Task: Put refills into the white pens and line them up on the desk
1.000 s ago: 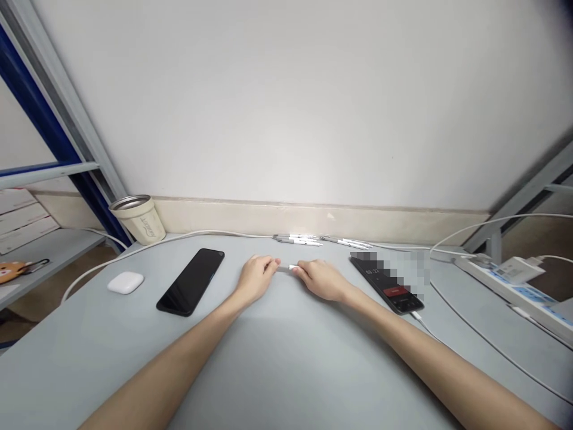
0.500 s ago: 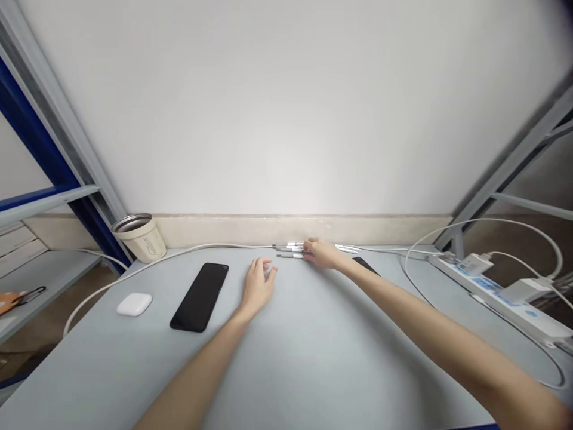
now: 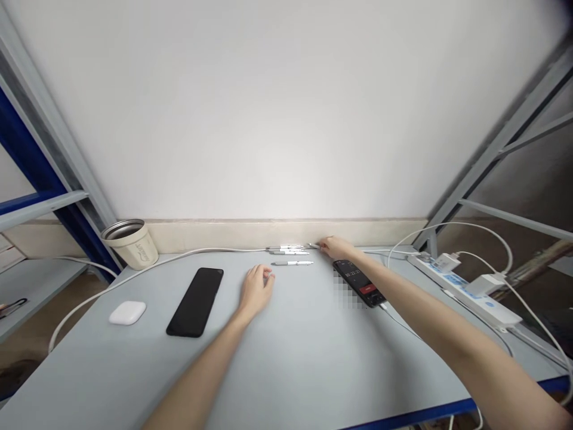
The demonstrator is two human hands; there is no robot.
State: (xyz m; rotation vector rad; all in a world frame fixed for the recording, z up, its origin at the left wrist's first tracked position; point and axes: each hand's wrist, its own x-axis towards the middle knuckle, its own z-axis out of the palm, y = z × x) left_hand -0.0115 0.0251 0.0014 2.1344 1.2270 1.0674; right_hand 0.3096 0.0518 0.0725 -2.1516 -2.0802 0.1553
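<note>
Grey desk [image 3: 304, 370], pens [image 3: 290, 263] beside right grip [image 3: 336, 247]

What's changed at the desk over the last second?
The pen once held between both hands now lies released, alone in front of the row of pens. The right hand has moved right along the row, beyond the lit phone. The left hand has drawn back, empty. The black phone, earbud case and tumbler stayed put.
</note>
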